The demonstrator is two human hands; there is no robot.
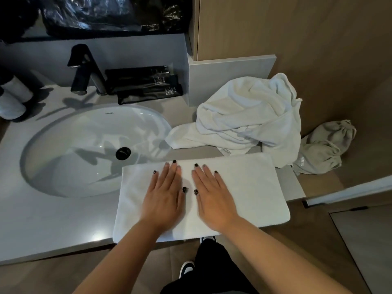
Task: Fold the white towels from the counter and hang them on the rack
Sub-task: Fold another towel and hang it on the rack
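Observation:
A folded white towel (250, 187) lies flat as a rectangle on the grey counter (42, 219), right of the sink, its front edge at the counter's edge. My left hand (164, 196) and my right hand (212, 198) lie side by side on its middle, palms down, fingers straight, pressing it flat. Behind it a crumpled heap of white towels (248, 113) sits at the counter's back right, partly hanging over the right end. No rack is in view.
An oval white sink (84, 149) with a black drain and a black faucet (84, 68) takes the counter's left. Black toiletry tubes (146, 83) lie behind it. A beige cloth bag (324, 147) slumps right of the counter. A wooden wall stands at right.

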